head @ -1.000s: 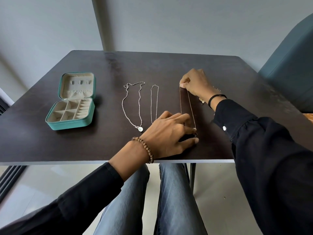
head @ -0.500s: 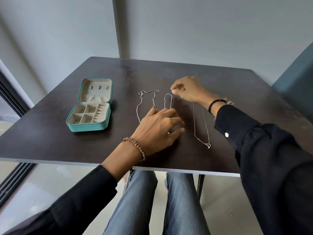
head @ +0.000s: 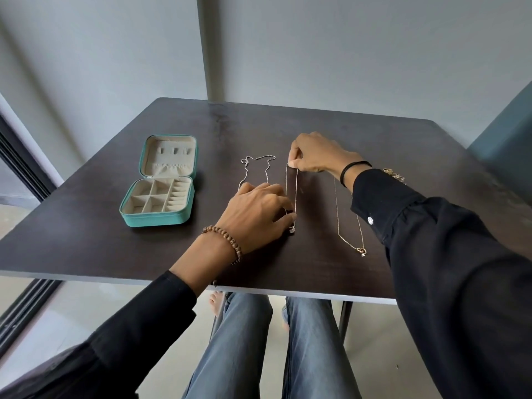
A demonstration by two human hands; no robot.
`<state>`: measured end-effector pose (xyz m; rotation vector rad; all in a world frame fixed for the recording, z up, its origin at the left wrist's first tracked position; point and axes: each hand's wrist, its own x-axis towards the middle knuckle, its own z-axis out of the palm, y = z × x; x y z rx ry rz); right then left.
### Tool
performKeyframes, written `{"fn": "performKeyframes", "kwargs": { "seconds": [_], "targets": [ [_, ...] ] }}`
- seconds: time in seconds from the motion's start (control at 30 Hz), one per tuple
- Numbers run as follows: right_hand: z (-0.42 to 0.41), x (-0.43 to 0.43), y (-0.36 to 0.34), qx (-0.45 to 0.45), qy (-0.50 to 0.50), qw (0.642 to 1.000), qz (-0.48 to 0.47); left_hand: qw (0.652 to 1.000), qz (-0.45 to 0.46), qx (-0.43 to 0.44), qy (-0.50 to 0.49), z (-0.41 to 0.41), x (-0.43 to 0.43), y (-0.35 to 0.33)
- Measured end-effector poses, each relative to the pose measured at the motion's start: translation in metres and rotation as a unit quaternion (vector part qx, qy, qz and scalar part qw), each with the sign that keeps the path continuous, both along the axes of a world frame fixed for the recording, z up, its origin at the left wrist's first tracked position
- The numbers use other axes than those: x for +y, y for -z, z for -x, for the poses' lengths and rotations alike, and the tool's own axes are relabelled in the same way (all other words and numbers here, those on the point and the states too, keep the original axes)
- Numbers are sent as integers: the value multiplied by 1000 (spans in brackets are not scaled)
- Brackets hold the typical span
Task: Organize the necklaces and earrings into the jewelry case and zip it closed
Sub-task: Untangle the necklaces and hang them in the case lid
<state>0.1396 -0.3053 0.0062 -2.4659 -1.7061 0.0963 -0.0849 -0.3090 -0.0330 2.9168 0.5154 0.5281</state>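
A teal jewelry case [head: 157,218] lies open on the left of the dark table [head: 316,131], its cream compartments bare. Three necklaces lie side by side at the middle. My right hand [head: 315,154] pinches the top of the thin middle necklace [head: 296,191]. My left hand [head: 256,214] holds that chain's lower end by its small pendant. A beaded silver necklace [head: 257,161] lies to the left, partly under my left hand. A gold necklace [head: 349,240] with a pendant lies to the right. Gold earrings [head: 393,172] peek out behind my right sleeve.
The table's front edge [head: 259,286] runs just above my knees. A blue-grey chair [head: 506,133] stands at the far right. A window frame [head: 23,168] is on the left.
Both hands left the gold necklace on the right and moved left to the middle necklace, now stretched straight between them. The camera view shifted and rose a little.
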Motion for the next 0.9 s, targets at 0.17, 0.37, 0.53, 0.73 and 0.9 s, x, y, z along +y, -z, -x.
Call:
{"fn": "performKeyframes", "kwargs": {
  "seconds": [0.17,0.37,0.53,0.73,0.9],
  "targets": [
    [5,-3,-1,-29,-11,1000,3,1000,15,-2,-3,-1,-2,1],
    [-3,-11,-10,42,10,999,-22,1000,17,10,1,-1,-2,-2],
    [4,-12,-9,-4,-8,999,34,1000,20,4,1,-2,-1,-2],
    [10,-14,-8,-161,-85,982,53,1000,18,-3,-1,-2,-2,0],
    [11,-17,-2,-90,-101,991,11,1000,17,1,2,-3,-1,-1]
  ]
}}
